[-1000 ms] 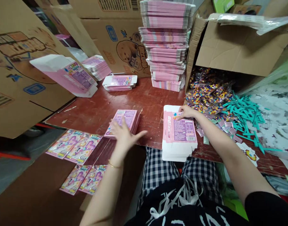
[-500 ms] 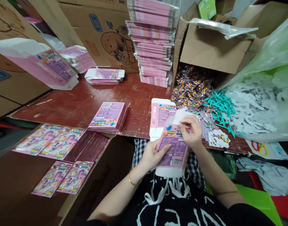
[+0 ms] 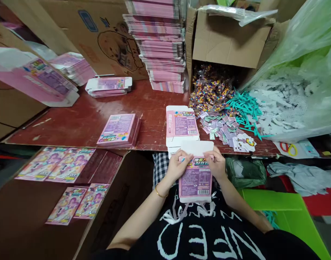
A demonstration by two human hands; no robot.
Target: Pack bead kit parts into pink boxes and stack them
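Observation:
A pink and purple box (image 3: 195,182) is held over my lap, its printed back upward and its white top flap (image 3: 197,147) sticking out toward the table. On the box's upper left corner, my left hand (image 3: 178,166) grips with thumb on top. My right hand (image 3: 216,164) pinches the upper right corner. Just beyond the flap, flat unfolded boxes (image 3: 182,122) lie at the table's edge. Small sachets (image 3: 221,128) and a pile of pattern cards (image 3: 243,142) are to their right.
Finished-looking boxes (image 3: 119,130) sit left on the red table (image 3: 81,115). Tall carton stacks (image 3: 162,47) stand behind. Bead bags (image 3: 212,90), teal tools (image 3: 245,108) and a clear bag of white pieces (image 3: 284,104) are right. An open carton (image 3: 100,231) holds more boxes at lower left.
My right hand has moved from the folded flap to the box's upper right corner. My left hand has shifted up to the upper left corner. The box is now straighter and its flap stands out. The view has shifted.

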